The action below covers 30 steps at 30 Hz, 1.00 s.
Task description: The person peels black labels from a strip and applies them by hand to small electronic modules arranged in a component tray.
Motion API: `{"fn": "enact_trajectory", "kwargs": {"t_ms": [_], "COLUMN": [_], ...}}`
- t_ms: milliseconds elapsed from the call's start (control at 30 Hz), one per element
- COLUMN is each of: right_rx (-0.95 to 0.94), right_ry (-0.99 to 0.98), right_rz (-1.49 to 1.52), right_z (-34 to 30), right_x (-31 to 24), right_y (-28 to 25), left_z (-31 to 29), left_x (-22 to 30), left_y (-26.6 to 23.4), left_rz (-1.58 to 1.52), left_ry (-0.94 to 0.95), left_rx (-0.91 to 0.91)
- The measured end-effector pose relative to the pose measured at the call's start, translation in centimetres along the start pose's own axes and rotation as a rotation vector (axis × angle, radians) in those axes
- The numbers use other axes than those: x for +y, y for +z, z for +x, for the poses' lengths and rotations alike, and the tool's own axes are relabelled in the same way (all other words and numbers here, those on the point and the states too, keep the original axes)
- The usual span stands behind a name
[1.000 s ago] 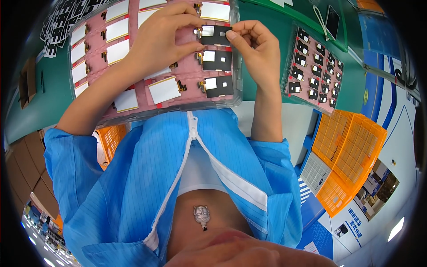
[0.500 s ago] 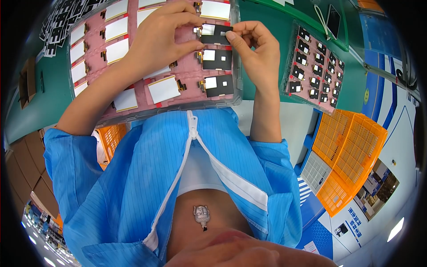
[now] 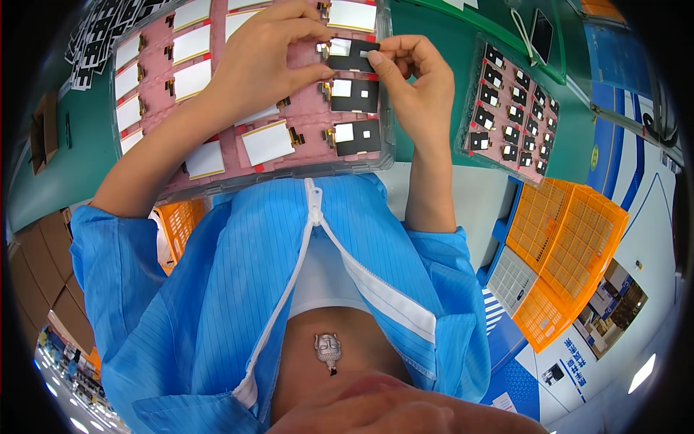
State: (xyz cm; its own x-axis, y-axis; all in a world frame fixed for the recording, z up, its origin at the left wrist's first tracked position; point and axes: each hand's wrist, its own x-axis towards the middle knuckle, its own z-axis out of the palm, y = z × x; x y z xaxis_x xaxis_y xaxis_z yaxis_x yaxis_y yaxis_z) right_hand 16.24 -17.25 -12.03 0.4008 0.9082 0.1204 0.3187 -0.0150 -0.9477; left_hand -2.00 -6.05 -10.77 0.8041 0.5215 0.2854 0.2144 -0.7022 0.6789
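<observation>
A clear tray (image 3: 387, 137) lined with pink foam holds rows of small flat display panels with ribbon connectors. Thumb and fingers of my left hand (image 3: 264, 61) bracket the left corners of one panel (image 3: 338, 48) in the right column. On that panel lies a black sheet (image 3: 354, 61) with white openings, its right edge pinched between thumb and forefinger of my right hand (image 3: 421, 79). Two nearer panels in the same column bear a black sheet (image 3: 367, 105) and another black sheet (image 3: 367, 147). White-faced panels (image 3: 267, 145) fill the other columns, partly hidden by my left forearm.
At the right, a second tray (image 3: 483, 155) carries several black-covered pieces. Loose black-and-white sheets (image 3: 97, 43) lie at the far left of the green table (image 3: 43, 188). A phone (image 3: 541, 36) rests far right. Orange crates (image 3: 571, 239) stand beyond the table's right side.
The tray and panels sit very slightly further right in the picture. Both hands keep nearly the same pose, the right one still pinching the black sheet's edge.
</observation>
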Motion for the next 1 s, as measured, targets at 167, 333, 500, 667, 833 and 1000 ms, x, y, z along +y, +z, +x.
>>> {"fn": "enact_trajectory", "kwargs": {"t_ms": [167, 333, 500, 667, 833, 1000], "right_rx": [0.044, 0.087, 0.177, 0.095, 0.107, 0.126], "right_ry": [-0.078, -0.180, -0.217, -0.260, -0.245, -0.254], "right_rz": [-0.094, -0.244, -0.461, -0.475, -0.463, -0.396], "right_z": [-0.1, -0.3, -0.1, -0.4, -0.6, -0.5], "right_x": [-0.1, -0.1, -1.9, -1.4, -1.3, -0.8], "right_y": [0.3, 0.7, 0.0, -0.1, 0.2, 0.3], "left_z": [0.0, 0.0, 0.1, -0.2, -0.1, 0.4], "left_x": [-0.5, -0.3, 0.4, 1.0, 0.4, 0.9], "left_y": [0.1, 0.1, -0.1, 0.4, 0.4, -0.4], "left_rz": [0.013, 0.015, -0.002, 0.042, 0.038, 0.054], "left_ry": [0.056, 0.029, -0.022, 0.001, 0.083, 0.011], "left_rx": [0.031, 0.026, 0.035, 0.117, 0.113, 0.004]}}
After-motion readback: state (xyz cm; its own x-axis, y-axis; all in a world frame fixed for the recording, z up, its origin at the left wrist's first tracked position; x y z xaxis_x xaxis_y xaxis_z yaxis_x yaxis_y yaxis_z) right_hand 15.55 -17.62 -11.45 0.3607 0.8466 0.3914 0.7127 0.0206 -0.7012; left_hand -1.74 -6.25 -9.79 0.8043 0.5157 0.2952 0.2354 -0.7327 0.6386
